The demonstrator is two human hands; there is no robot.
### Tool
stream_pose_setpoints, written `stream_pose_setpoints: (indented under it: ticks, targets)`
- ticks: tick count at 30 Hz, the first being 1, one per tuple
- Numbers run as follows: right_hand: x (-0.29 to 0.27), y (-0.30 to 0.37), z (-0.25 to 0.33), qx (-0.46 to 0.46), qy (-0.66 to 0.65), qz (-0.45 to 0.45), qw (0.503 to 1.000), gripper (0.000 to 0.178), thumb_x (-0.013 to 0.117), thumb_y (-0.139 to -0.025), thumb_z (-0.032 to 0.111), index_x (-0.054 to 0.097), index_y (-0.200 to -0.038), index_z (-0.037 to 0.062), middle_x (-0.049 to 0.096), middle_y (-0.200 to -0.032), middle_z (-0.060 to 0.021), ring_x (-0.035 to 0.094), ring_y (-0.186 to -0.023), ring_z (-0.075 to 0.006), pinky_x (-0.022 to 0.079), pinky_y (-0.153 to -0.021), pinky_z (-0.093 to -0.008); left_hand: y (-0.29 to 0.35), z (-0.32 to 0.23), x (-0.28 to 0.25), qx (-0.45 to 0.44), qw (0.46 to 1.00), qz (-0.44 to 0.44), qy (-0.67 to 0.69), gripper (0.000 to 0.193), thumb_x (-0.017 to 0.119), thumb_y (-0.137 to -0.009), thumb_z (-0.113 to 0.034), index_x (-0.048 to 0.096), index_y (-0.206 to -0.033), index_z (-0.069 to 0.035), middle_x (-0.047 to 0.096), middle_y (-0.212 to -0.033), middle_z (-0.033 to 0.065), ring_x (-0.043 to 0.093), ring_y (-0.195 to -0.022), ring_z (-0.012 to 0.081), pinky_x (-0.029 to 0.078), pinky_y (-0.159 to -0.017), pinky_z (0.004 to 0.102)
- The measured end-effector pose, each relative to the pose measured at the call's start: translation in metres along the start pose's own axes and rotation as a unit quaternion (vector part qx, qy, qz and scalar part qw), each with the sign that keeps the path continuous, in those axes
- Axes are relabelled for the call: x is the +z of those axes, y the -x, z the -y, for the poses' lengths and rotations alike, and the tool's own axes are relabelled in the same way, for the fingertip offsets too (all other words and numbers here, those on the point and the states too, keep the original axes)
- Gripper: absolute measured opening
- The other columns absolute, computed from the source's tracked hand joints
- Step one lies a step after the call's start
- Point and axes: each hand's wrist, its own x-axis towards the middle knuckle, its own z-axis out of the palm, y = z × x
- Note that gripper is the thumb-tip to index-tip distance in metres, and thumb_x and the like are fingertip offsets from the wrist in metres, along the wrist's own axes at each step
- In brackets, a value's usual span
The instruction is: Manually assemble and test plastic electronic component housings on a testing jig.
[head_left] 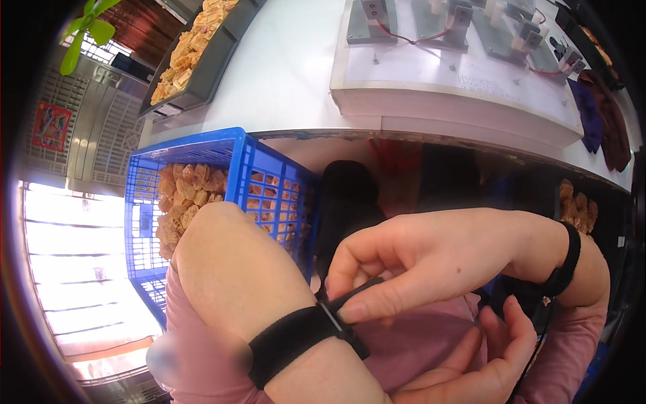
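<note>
If the pinch slackens, the black fabric strap around the bare left forearm could slip back through its slim buckle (a hard tug might twist it instead). The right hand arches over, wrist bent, thumb and fingers clamped on the strap's end; the left hand curls loosely, fingers apart, visibly gripping nothing.

Right hand: there, you pinch, right over your left forearm!
Left hand: you have it half-curled, loosely open!
</note>
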Motion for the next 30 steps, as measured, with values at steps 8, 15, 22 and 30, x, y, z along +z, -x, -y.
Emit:
stream_pose_setpoints:
  ticks: [8,15,22,30]
  targets:
    - [0.003,0.002,0.023,0.019,0.127,-0.004,0.992,0.028,0.062,-0.097,0.017,0.055,-0.116,-0.0025,0.064,-0.108,-0.0045,0.059,-0.102,-0.0091,0.048,-0.087,-0.0240,0.008,0.013,-0.001,0.030,0.994,-0.107,-0.001,0.014,0.056,-0.085,-0.006,0.063,-0.083,0.006,0.064,-0.084,0.0080,0.064,-0.081,0.0179,0.053,-0.080,0.0264]
    - [-0.004,-0.005,0.006,0.001,-0.017,0.050,0.999,0.024,0.061,-0.097,0.013,0.051,-0.113,-0.0023,0.063,-0.111,-0.0054,0.057,-0.102,-0.0092,0.048,-0.089,-0.0249,-0.003,0.018,-0.029,0.126,0.989,0.026,-0.070,0.010,0.057,-0.083,-0.003,0.063,-0.080,0.005,0.063,-0.083,0.0091,0.065,-0.079,0.0190,0.053,-0.073,0.0247]
    - [-0.001,0.002,0.030,-0.008,0.159,0.032,0.987,0.021,0.054,-0.096,0.007,0.050,-0.114,-0.0022,0.064,-0.109,-0.0086,0.059,-0.102,-0.0126,0.048,-0.087,-0.0270,-0.012,0.010,-0.038,0.126,0.985,0.079,-0.088,0.009,0.058,-0.081,-0.002,0.063,-0.078,0.004,0.063,-0.082,0.0102,0.065,-0.077,0.0201,0.054,-0.067,0.0233]
    - [-0.002,0.002,0.013,-0.066,0.067,-0.005,0.996,0.025,0.062,-0.096,0.013,0.054,-0.114,-0.0028,0.066,-0.110,-0.0103,0.061,-0.106,-0.0148,0.049,-0.093,-0.0275,-0.005,-0.016,-0.001,-0.041,0.999,-0.007,-0.017,0.009,0.061,-0.078,-0.004,0.064,-0.074,0.004,0.062,-0.082,0.0122,0.066,-0.078,0.0214,0.053,-0.064,0.0221]
